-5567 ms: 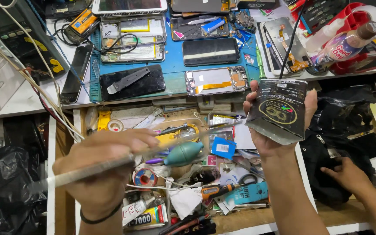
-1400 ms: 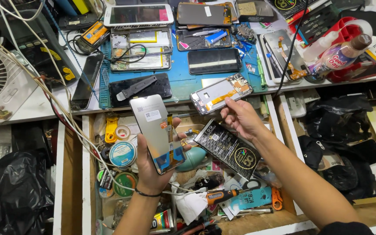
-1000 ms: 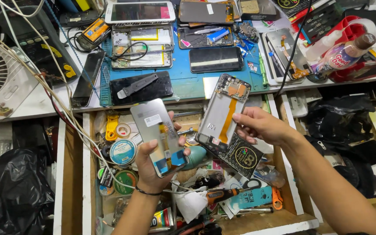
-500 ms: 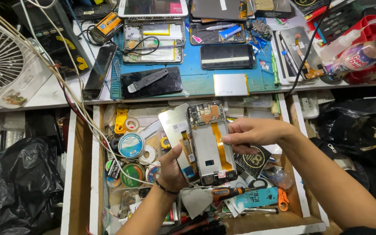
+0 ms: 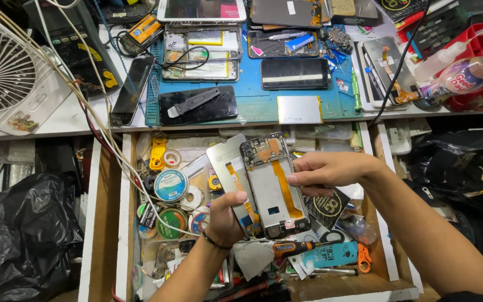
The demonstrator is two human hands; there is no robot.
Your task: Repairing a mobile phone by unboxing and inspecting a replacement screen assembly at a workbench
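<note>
While hovering over the open wooden drawer (image 5: 104, 223), gripping from below with the left hand (image 5: 226, 215): fingers closed around the lower end of a silvery phone screen panel (image 5: 223, 162), thumb pressing across its front. Lying against that panel and overlapping its right edge, an opened phone frame (image 5: 272, 184) with an orange flex cable running down its middle and a circuit board at its top end. Pinching the frame's right edge with the right hand (image 5: 325, 170), fingers drawn together on it, forearm reaching in from the lower right. Both parts standing tilted, top ends leaning left, just above the drawer's clutter. Sitting below and left of the hands, a round teal-labelled tape roll (image 5: 170, 185); lying below the frame, an orange-handled screwdriver (image 5: 294, 248). Resting on the table beyond the drawer, a blue work mat (image 5: 255, 103) carrying a black phone (image 5: 296, 73). Standing at far left, a white fan (image 5: 6, 70).
</note>
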